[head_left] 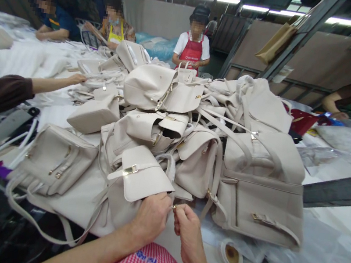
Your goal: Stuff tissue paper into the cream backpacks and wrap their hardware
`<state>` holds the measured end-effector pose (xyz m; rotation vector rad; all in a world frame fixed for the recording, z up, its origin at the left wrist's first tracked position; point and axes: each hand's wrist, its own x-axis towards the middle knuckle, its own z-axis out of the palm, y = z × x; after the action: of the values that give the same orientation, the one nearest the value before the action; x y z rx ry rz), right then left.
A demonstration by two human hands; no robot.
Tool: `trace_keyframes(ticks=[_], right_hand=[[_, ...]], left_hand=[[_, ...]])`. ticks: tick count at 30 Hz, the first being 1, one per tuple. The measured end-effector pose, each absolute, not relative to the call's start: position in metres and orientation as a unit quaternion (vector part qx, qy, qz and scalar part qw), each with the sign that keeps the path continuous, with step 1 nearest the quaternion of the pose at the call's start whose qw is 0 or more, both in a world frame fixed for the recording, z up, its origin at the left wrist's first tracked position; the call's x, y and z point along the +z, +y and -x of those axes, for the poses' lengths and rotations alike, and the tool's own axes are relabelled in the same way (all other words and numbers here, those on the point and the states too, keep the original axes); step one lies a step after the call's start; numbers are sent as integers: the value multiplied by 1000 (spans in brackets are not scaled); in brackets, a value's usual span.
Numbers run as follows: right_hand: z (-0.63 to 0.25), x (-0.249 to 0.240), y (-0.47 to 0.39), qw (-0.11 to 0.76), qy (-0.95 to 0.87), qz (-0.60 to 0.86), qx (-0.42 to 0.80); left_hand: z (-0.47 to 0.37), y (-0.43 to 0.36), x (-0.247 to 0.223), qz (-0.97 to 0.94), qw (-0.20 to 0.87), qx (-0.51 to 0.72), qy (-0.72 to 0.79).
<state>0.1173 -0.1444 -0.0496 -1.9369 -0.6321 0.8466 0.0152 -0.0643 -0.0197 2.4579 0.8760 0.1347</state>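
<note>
A cream backpack (146, 178) with a flap and a gold buckle lies right in front of me. My left hand (152, 217) is closed at the lower edge of its flap, gripping the bag. Close beside it, my right hand (186, 223) pinches a small gold metal piece (174, 208) at the bag's side. It looks like a zipper pull, though the fingers partly cover it. The bag's lower part is hidden behind my left hand and forearm.
Similar cream backpacks (260, 203) pile up across the table. A small cup of brown liquid (232, 254) stands near my right forearm, by clear plastic sheeting (324, 262). Another person's arm (49, 85) reaches in from the left; several people work beyond. A metal beam (342, 189) juts in at right.
</note>
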Motion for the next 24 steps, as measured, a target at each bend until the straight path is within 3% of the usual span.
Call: trace_keyframes(ticks=[6,10,14,17,24], right_hand=[[-125,-74,-163,420,-258,818,297],[-135,-65,-175,411,-215,788,404],[-132,-27,-171,503,-105,696,502],[-123,-5,-163,508,-45,654,559],[-109,-10,-150,531,-24,658,534]], left_hand=[[-9,-58,-11,-846,378,91,364],[-5,-57,-8,-824,422,103,364],[-4,-64,-20,-870,336,143,332],[-4,-68,-32,-912,248,153,288],[-3,-68,-37,-953,149,166,207]])
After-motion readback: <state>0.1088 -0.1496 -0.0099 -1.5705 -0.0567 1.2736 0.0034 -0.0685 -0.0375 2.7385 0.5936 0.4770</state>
